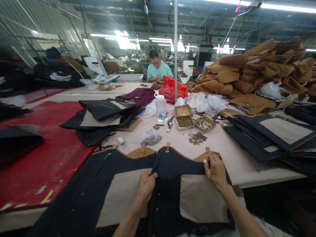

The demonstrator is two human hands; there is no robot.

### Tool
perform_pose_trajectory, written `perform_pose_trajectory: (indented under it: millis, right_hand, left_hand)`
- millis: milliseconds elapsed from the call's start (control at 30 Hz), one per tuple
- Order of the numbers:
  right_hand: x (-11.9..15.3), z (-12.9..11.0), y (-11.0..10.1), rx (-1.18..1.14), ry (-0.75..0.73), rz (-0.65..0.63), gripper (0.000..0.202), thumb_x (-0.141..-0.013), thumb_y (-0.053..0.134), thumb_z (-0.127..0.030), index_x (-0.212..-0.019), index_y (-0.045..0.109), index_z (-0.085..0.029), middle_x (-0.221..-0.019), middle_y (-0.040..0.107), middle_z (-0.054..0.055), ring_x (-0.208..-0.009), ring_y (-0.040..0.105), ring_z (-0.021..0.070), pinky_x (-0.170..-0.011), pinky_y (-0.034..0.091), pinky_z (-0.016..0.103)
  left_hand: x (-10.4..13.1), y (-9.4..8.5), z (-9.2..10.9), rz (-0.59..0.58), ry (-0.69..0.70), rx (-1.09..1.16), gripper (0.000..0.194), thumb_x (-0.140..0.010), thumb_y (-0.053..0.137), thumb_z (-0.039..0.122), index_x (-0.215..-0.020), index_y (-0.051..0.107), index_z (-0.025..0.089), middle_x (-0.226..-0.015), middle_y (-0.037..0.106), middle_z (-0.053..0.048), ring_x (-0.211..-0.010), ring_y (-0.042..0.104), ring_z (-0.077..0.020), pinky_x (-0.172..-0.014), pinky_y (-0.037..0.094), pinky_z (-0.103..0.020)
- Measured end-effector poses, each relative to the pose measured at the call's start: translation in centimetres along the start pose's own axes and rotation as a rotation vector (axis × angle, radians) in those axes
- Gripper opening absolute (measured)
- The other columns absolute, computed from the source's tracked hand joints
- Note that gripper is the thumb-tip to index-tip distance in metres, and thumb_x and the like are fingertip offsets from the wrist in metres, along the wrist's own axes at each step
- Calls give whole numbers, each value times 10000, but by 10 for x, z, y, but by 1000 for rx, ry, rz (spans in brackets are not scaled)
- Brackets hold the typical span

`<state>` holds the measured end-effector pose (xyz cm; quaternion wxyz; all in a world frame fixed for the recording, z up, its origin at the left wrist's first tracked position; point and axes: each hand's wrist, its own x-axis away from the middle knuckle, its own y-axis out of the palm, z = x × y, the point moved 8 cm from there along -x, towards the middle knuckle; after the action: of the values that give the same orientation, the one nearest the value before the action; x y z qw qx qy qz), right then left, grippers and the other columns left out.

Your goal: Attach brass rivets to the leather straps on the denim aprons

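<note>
Both bare forearms reach forward from the bottom of the view, elbows out of sight. The left hand (146,185) sits lower and nearer the body, knuckles up, fingers curled under into a loose fist with the thumb pressed against them in a pinch. The right hand (215,170) stretches further out, wrist slightly bent, fingers drawn together and pointing forward, thumb tucked alongside, also pinching.
</note>
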<state>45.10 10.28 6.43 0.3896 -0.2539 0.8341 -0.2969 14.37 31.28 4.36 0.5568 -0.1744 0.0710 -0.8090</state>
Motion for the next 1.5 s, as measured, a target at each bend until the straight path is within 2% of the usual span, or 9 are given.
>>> perform_pose_trajectory:
  millis: [100,200,267,367,433,533,1000,1333,1500]
  right_hand:
    - [-3,39,12,121,-32,-88,188,-940,559,-284,-1108,626,-233,-1131,627,147,-1027,573,334,-892,470,456]
    - [-2,50,27,105,-42,-96,185,-958,553,-298,-1124,609,-238,-1124,620,133,-1000,562,319,-893,473,449]
    - [-2,52,32,95,-31,-62,209,-961,548,-295,-1154,597,-232,-1107,618,127,-984,554,311,-889,470,442]
    - [-7,58,37,72,-18,-25,205,-962,544,-307,-1145,600,-232,-1025,623,102,-942,556,295,-875,461,420]
    - [-14,68,41,32,13,-23,161,-951,554,-339,-1053,619,-233,-952,632,84,-899,568,279,-852,457,395]
    - [-29,87,49,-17,88,-30,172,-924,570,-390,-922,627,-227,-878,661,73,-829,601,252,-792,458,351]
    - [-144,139,77,83,133,-130,372,-888,533,-264,-1131,781,-129,-1085,766,135,-990,697,263,-947,524,333]
    - [-165,148,88,287,141,-329,258,-903,573,-233,-1048,773,-159,-1164,732,161,-1092,675,278,-955,472,313]
    - [-165,135,78,274,97,-326,192,-913,552,-296,-904,680,-153,-976,708,164,-951,664,266,-815,460,309]
  left_hand:
    - [-10,-22,14,78,35,-181,213,-734,656,367,-679,653,161,-680,648,-95,-755,666,-312,-736,524,-391]
    - [-1,-29,45,251,200,-451,326,-834,576,254,-1084,724,107,-1079,716,-207,-1133,647,-401,-1022,474,-513]
    - [15,-7,68,267,479,-696,507,-929,486,229,-1403,586,78,-1449,575,-235,-1414,482,-380,-1198,353,-531]
    - [35,54,61,-78,775,-947,581,-1032,443,368,-1576,439,164,-1676,360,-133,-1578,267,-319,-1293,233,-556]
    - [36,78,39,-235,770,-1009,625,-1049,431,501,-1616,392,240,-1715,286,-88,-1602,209,-321,-1290,215,-609]
    - [28,89,21,-172,730,-1060,673,-1052,393,557,-1640,353,231,-1738,187,-105,-1618,132,-342,-1293,150,-642]
    - [25,92,22,-47,705,-1061,682,-1058,349,569,-1637,364,209,-1736,189,-116,-1615,138,-351,-1297,130,-625]
    - [28,98,22,-27,694,-1072,701,-1047,355,598,-1627,387,206,-1737,207,-102,-1614,140,-356,-1300,145,-618]
    - [27,94,20,-11,690,-1035,721,-1044,325,641,-1623,396,217,-1732,232,-93,-1613,146,-348,-1308,133,-602]
